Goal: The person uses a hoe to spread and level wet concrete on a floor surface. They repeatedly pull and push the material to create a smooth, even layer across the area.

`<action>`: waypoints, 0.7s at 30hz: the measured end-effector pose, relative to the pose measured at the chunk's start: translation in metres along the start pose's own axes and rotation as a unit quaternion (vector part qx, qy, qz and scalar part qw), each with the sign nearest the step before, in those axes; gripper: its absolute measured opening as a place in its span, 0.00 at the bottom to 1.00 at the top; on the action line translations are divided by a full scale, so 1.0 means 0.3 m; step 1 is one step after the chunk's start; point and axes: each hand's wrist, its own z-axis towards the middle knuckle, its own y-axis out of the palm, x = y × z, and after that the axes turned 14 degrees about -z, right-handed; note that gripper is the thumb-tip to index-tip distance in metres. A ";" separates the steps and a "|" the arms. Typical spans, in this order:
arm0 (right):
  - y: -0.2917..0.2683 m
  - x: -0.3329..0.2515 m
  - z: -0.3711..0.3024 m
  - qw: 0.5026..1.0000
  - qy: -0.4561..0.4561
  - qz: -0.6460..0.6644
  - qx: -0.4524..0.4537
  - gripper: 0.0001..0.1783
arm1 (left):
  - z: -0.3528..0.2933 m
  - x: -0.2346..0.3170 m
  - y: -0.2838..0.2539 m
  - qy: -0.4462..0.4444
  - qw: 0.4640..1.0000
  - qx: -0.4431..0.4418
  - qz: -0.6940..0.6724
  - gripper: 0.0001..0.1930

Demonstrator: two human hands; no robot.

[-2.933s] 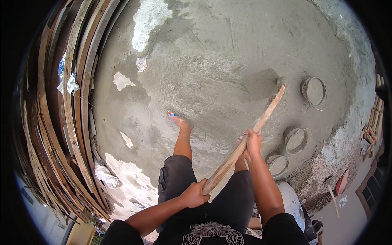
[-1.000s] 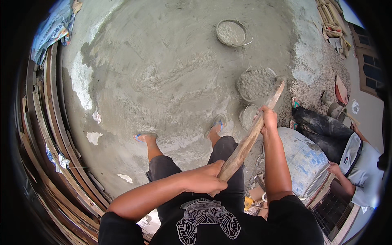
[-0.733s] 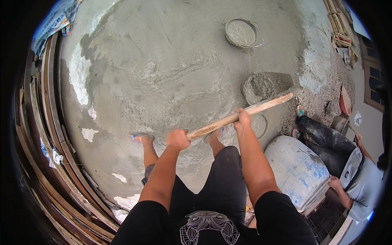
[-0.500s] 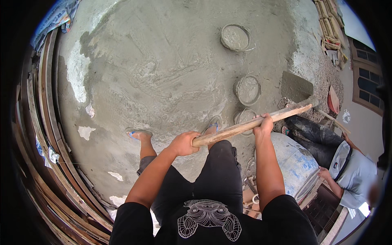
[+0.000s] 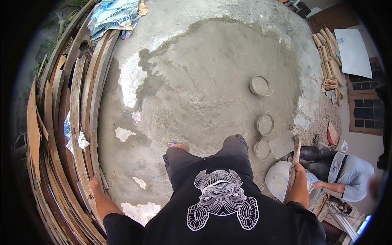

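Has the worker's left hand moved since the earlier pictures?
Yes: the left hand has come off the wooden handle and moved leftward toward the stacked boards, which it overlaps in view; contact is unclear.

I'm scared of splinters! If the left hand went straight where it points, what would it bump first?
Probably the long wooden planks on the left; the left hand overlaps them in the picture, though depth is unclear.

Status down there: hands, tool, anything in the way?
Right hand gripping hoe; left hand off it. Blade near closest bucket. Co-worker close by, right side.
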 end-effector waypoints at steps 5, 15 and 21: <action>0.221 0.119 -0.016 0.997 0.052 -0.003 -0.059 0.19 | 0.047 0.114 -0.062 0.019 0.913 -0.093 -0.396 0.17; 0.838 -0.089 -0.126 0.964 0.090 -0.181 -0.174 0.32 | -0.468 0.475 0.130 0.098 0.859 -0.457 -0.209 0.26; 1.216 -0.429 -0.093 0.960 0.013 -0.204 -0.192 0.30 | -0.248 0.306 -0.073 -0.044 0.922 -0.247 -0.295 0.22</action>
